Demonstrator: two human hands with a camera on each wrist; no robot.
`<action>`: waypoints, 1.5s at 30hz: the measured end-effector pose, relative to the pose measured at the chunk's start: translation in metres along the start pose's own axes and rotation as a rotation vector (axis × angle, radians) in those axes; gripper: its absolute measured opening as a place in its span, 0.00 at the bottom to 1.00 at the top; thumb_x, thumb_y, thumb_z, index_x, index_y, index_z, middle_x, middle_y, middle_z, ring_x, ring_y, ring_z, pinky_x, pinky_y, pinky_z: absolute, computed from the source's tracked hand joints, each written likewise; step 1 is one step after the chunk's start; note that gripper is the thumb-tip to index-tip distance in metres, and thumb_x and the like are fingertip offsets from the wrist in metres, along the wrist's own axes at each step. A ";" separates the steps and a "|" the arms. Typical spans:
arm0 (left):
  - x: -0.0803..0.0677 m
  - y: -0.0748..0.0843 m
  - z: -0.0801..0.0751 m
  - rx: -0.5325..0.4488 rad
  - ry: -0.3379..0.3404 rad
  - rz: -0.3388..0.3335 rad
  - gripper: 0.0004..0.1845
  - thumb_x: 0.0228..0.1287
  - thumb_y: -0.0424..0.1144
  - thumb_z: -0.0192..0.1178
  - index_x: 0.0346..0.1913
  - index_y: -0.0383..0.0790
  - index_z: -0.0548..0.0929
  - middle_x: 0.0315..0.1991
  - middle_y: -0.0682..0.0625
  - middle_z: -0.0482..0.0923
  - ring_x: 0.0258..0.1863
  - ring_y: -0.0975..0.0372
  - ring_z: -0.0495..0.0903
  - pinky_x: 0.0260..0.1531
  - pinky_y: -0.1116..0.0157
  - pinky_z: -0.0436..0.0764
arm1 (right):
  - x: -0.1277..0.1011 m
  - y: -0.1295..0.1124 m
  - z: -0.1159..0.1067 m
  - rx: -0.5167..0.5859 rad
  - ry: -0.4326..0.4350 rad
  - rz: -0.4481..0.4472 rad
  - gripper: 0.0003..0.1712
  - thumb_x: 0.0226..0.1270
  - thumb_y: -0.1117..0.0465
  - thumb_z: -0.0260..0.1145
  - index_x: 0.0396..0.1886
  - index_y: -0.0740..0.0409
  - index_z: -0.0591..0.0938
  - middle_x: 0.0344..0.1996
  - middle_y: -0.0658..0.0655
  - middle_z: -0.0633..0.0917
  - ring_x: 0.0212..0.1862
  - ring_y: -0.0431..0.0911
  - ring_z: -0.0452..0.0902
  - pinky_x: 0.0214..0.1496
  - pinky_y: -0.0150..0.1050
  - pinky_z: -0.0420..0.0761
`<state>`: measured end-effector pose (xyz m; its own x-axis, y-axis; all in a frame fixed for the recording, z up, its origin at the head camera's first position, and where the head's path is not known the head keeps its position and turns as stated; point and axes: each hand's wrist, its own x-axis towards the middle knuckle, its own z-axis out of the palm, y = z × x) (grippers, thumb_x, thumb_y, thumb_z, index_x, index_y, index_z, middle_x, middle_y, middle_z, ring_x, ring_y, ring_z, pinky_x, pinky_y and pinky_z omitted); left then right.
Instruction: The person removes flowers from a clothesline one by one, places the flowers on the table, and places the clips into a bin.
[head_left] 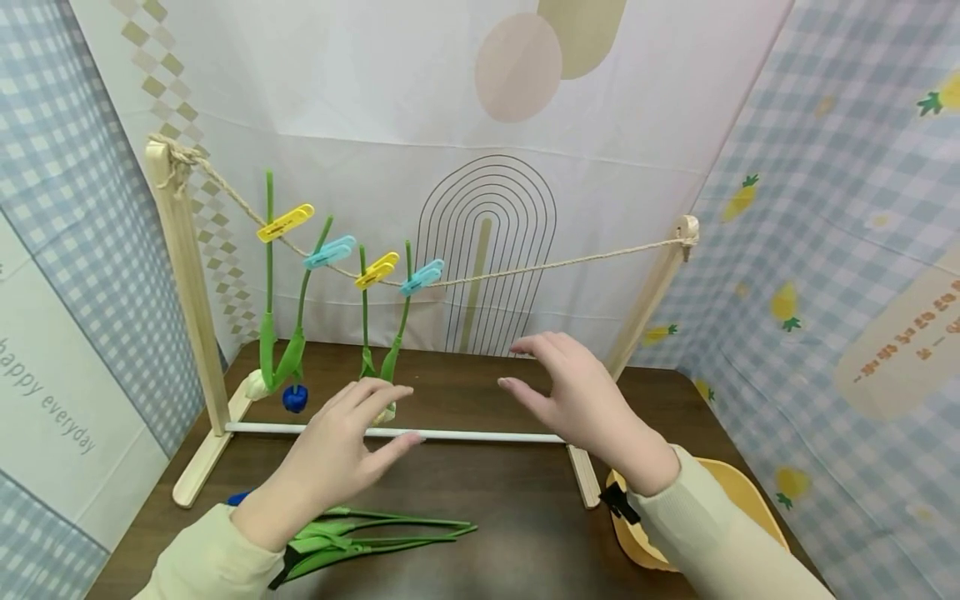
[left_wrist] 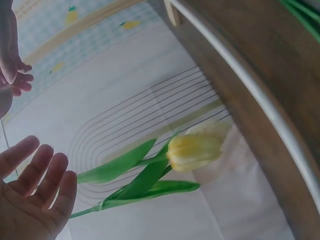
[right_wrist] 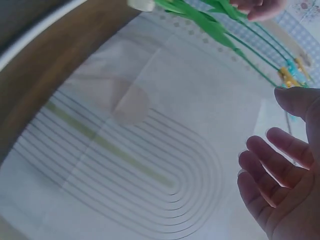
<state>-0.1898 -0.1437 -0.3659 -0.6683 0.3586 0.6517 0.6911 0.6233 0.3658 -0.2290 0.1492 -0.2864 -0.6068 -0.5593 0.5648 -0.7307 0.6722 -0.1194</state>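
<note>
A twine line [head_left: 525, 268] runs between two wooden posts. Several artificial tulips [head_left: 296, 333] hang from it upside down, held by yellow and blue clothespins [head_left: 377, 270]. My left hand [head_left: 352, 437] hovers open just in front of the rightmost hanging tulips, holding nothing; in the left wrist view its fingers [left_wrist: 40, 185] are spread below a yellow tulip head [left_wrist: 195, 149]. My right hand [head_left: 562, 392] hovers open over the rack's white crossbar [head_left: 465, 434], empty, fingers [right_wrist: 272, 172] relaxed. More tulips [head_left: 375, 533] lie on the brown table [head_left: 495, 492] beneath my left forearm.
A yellow bowl [head_left: 738, 492] sits at the table's right front, partly under my right sleeve. The wooden rack's feet [head_left: 198, 467] stand on the table. Patterned cloth walls [head_left: 825, 250] close in behind and on both sides.
</note>
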 end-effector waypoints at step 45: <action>0.075 -0.001 -0.007 -0.262 0.189 -0.210 0.18 0.69 0.34 0.58 0.59 0.31 0.73 0.49 0.43 0.75 0.49 0.54 0.77 0.49 0.55 0.78 | 0.108 -0.037 0.015 -0.129 0.210 -0.165 0.12 0.70 0.58 0.60 0.46 0.60 0.82 0.39 0.55 0.84 0.44 0.51 0.74 0.52 0.47 0.71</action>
<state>-0.2387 -0.1228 -0.3127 -0.7573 0.0916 0.6466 0.6075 0.4622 0.6460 -0.2722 0.0571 -0.2331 -0.3957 -0.5626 0.7259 -0.7599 0.6444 0.0852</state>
